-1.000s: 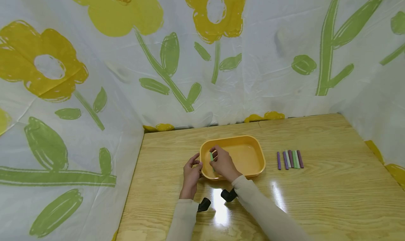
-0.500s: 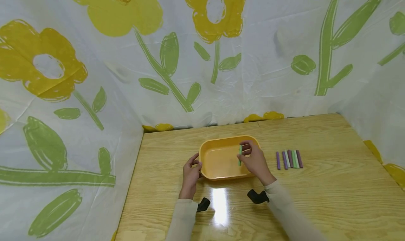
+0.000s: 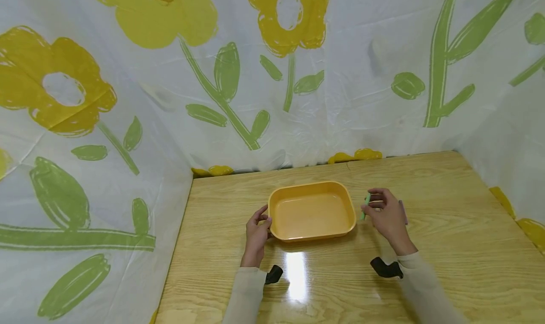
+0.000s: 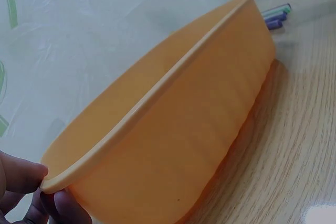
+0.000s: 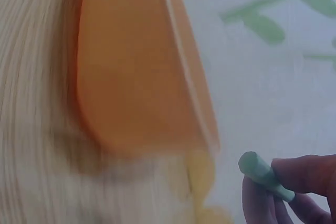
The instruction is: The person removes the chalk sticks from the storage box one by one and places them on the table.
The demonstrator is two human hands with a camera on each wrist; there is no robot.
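Observation:
A yellow-orange plastic basin (image 3: 312, 213) stands on the wooden table. My left hand (image 3: 257, 236) pinches its left rim, thumb and fingers on either side of the edge in the left wrist view. Past the basin's right end, my right hand (image 3: 389, 220) holds a light green chalk stick (image 5: 265, 176) between thumb and fingers, raised above the table. The row of chalk sticks on the table is mostly hidden behind this hand in the head view; one purple stick (image 3: 403, 212) shows beside it. In the left wrist view, ends of purple and pale chalk sticks (image 4: 275, 18) appear beyond the basin.
The wooden table (image 3: 221, 205) reaches back to a white curtain (image 3: 362, 97) printed with yellow flowers, which also closes off the left and right sides. A black wrist mount (image 3: 274, 275) sits on the left sleeve, another black mount (image 3: 385, 267) on the right one.
My right hand has moved right with the green chalk stick, from inside the basin to over the chalk row. My left hand and the basin have stayed in place.

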